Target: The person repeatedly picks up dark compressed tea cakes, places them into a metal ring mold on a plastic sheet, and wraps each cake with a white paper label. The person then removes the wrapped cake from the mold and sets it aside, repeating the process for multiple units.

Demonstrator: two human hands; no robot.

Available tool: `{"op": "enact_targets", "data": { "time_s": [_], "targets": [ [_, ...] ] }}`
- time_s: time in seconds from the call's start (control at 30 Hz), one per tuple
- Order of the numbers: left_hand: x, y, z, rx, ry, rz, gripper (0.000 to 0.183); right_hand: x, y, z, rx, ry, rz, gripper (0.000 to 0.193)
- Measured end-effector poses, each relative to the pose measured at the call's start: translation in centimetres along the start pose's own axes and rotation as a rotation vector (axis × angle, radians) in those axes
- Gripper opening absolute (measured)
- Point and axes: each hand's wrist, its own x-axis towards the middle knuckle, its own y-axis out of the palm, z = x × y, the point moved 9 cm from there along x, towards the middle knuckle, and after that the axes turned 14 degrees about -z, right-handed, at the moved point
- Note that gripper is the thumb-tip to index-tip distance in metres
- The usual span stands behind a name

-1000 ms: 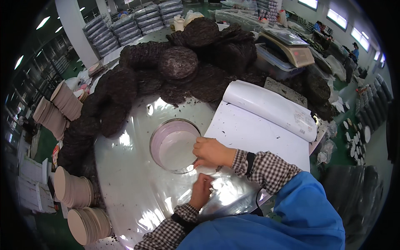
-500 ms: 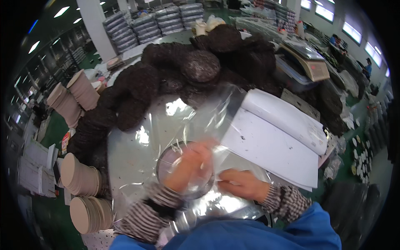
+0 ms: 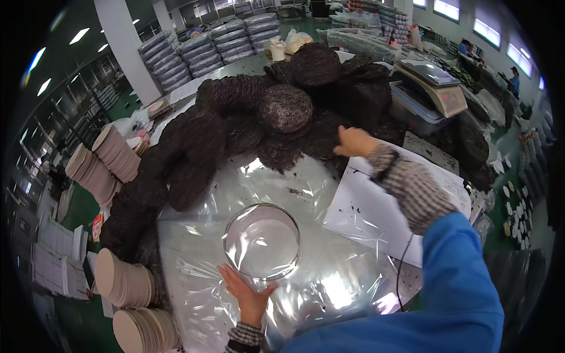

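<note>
A round, thin-walled ring (image 3: 296,232) lies on clear plastic film (image 3: 203,259) over the shiny table in front of me. At the ring's near edge, my left hand (image 3: 250,300) rests with fingers spread, holding nothing. My right hand (image 3: 357,143) is stretched far out to the right, over the upper edge of the white paper (image 3: 368,206). Its fingertips point at the heap of dark round cakes (image 3: 285,110), which look like dried seaweed. A gap shows between its fingers, and nothing is visible in them.
Stacks of beige round discs (image 3: 123,279) stand along the left edge. A scale (image 3: 441,94) sits on a plastic tub (image 3: 415,109) at the far right. A dark cord (image 3: 401,270) hangs near my right sleeve. Wrapped bundles (image 3: 229,41) are piled behind.
My right hand has swung from beside the ring up and right to the dark heap. My left hand has drawn back from over the ring to its near edge. The film now lies flatter.
</note>
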Motion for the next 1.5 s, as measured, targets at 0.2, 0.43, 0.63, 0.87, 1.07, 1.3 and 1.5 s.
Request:
{"op": "enact_targets", "data": {
  "time_s": [0.2,0.43,0.63,0.87,1.07,1.3,1.5],
  "targets": [
    [-8.7,-1.9,3.8,-0.384,-0.350,0.296,0.140,4.2,15.3,0.4,-0.157,-0.157,-0.093,0.049],
    [-0.9,-30.3,6.3,1.785,0.296,-0.482,0.046,5.7,-0.9,-8.2,1.464,0.423,-0.056,0.026],
    [-3.2,-38.1,20.1,0.921,-0.670,-0.024,0.069,-1.2,-2.3,-4.7,1.838,0.520,0.087,0.024],
    [-4.7,-34.9,15.1,1.092,-0.200,-0.343,0.064,-6.6,-1.8,2.6,1.749,0.441,0.351,0.031],
    [-1.9,-37.7,12.6,0.947,-0.320,-0.088,0.067,-9.1,-2.2,5.2,1.691,0.442,0.450,0.036],
    [0.9,-39.0,0.5,0.570,0.374,-0.847,0.028,-9.5,-6.5,6.0,1.723,0.188,0.085,0.034],
    [4.2,-2.2,-7.6,0.007,0.521,0.043,0.023,-16.4,-4.8,21.9,0.881,-0.834,-0.325,0.045]
  ]
}}
